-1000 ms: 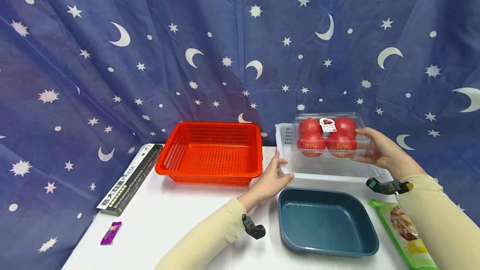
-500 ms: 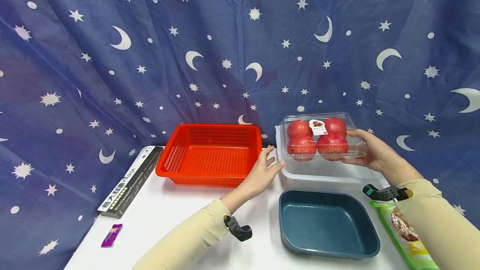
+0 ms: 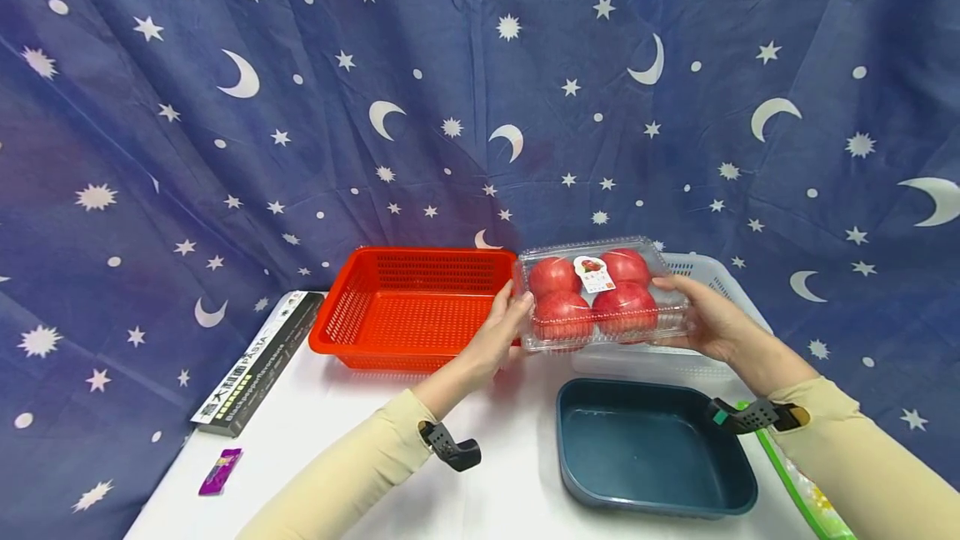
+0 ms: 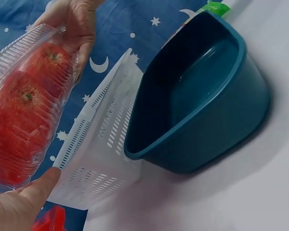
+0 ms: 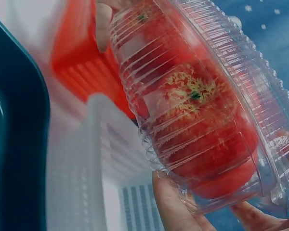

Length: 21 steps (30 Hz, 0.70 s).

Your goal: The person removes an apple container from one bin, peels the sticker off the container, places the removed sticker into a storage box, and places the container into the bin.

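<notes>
A clear plastic box point(image 3: 666, 311) of several red apples point(image 3: 625, 308), with a white label on its lid, hangs tilted between both hands in the head view. My right hand point(image 3: 712, 319) grips its right end, thumb on top and fingers below. At the left end my left hand point(image 3: 491, 336) holds the edge with its thumb and fingers. The box is above the gap between the red basket point(image 3: 420, 354) and the white basket point(image 3: 675, 363), partly hiding the white one. In the right wrist view, fingers point(image 5: 176, 207) support the box from beneath.
A dark blue basin point(image 3: 652, 502) stands in front of the white basket. A green-edged food packet point(image 3: 806, 490) lies to its right, partly under my forearm. On the left are a black and white pasta box point(image 3: 258, 365) and a small purple packet point(image 3: 221, 472).
The apple box has moved left from above the white basket and tilted. My left hand has left the white basket's rim and now holds the box's left end.
</notes>
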{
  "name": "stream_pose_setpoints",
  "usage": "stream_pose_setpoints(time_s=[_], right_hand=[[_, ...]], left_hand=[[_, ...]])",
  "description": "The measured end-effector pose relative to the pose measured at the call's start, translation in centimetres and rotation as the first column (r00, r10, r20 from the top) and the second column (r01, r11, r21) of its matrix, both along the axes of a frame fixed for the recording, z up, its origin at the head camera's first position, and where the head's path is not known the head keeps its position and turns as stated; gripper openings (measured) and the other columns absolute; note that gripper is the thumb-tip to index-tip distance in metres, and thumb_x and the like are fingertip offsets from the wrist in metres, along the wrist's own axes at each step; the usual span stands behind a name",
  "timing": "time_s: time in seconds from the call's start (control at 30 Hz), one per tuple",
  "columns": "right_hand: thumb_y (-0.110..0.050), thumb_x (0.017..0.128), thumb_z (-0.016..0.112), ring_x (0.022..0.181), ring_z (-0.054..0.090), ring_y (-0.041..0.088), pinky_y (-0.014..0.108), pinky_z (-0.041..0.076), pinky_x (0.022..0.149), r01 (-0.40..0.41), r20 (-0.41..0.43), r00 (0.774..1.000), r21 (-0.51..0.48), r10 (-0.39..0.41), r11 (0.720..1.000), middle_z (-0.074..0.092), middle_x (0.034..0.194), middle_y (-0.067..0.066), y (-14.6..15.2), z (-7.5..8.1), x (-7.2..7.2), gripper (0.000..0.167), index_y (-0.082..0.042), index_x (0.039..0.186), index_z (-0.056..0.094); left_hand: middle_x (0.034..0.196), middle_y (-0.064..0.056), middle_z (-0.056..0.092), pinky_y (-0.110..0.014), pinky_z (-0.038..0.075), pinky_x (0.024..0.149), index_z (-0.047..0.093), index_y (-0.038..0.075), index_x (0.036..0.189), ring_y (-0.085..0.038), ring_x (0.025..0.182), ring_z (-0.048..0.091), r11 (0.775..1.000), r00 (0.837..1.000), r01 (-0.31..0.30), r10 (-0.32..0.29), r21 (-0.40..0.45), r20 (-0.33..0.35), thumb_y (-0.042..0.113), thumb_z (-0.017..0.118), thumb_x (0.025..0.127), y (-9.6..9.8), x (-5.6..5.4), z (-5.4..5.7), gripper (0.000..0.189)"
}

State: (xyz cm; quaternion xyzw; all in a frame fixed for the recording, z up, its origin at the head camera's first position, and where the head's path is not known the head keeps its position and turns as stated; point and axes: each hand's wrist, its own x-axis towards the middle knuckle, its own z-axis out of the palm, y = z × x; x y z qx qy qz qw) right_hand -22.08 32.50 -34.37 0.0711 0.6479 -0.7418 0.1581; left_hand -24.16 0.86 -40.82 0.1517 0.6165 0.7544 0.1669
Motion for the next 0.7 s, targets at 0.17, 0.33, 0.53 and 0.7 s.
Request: stream_pose_setpoints(time_s=[0.17,0.33,0.53,0.7], right_hand=[[-0.037,0.102,0.057,0.099,0.068,0.028,0.054,0.057,0.09,-0.023,-0.002,1.0,-0.002,0.023,1.0,0.056,0.119,0.012,-1.5,-0.3,0.9,0.056,-0.018,0.148,0.031],[-0.038,0.102,0.057,0.105,0.066,0.03,0.058,0.053,0.094,-0.061,-0.011,0.998,0.014,0.061,0.998,0.05,0.128,0.016,-3.1,-0.6,1.7,0.072,-0.014,0.159,0.019],[-0.036,0.102,0.057,0.108,0.065,0.031,0.059,0.055,0.091,-0.095,-0.021,0.995,0.01,0.095,0.995,0.055,0.129,0.014,-5.2,-1.0,2.8,0.073,-0.014,0.159,0.018],[-0.034,0.102,0.056,0.112,0.063,0.033,0.058,0.054,0.093,-0.136,0.008,0.991,-0.013,0.136,0.991,0.051,0.135,0.02,-7.1,-1.4,3.9,0.075,-0.011,0.159,0.015]], left_hand=[[0.164,-0.015,0.025,-0.048,0.053,0.099,0.003,0.026,0.165,-0.038,0.134,0.051,1.0,0.998,0.025,-0.025,-0.009,0.053,0.052,0.057,0.1,-1.9,0.8,0.1,0.088],[0.167,-0.014,0.017,-0.045,0.054,0.097,0.001,0.023,0.165,-0.038,0.136,0.049,0.999,0.997,0.03,-0.03,0.014,0.067,0.046,0.061,0.1,-3.7,1.8,0.0,0.091],[0.167,-0.015,0.016,-0.049,0.052,0.101,0.003,0.021,0.165,-0.042,0.138,0.044,0.999,0.999,0.005,-0.003,-0.031,0.053,0.043,0.061,0.1,-6.3,3.3,0.1,0.09],[0.166,-0.019,0.018,-0.051,0.051,0.102,0.005,0.019,0.165,-0.045,0.137,0.045,0.995,1.0,-0.016,0.019,-0.095,0.025,0.04,0.06,0.101,-8.6,4.7,0.0,0.087]])
